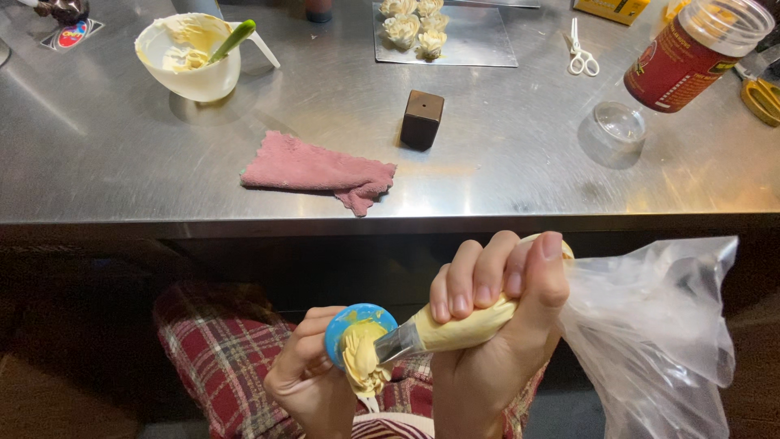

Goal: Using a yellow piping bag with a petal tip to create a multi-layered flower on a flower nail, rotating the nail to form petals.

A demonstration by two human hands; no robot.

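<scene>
My right hand [496, 325] grips a clear piping bag [650, 325] filled with pale yellow cream, its metal tip [396, 343] pointing left. My left hand [305, 374] holds a small blue round flower nail [357, 319] by its stem, below the table edge and over my lap. A cream flower [363, 358] sits on the nail, touching the tip.
On the steel table [504, 162] lie a pink cloth [317, 171], a brown block [422, 119], a white bowl [191, 57] of cream with a green spatula, a tray [479, 41] of cream flowers, scissors [581, 53], a clear lid [619, 122] and a red jar [691, 53].
</scene>
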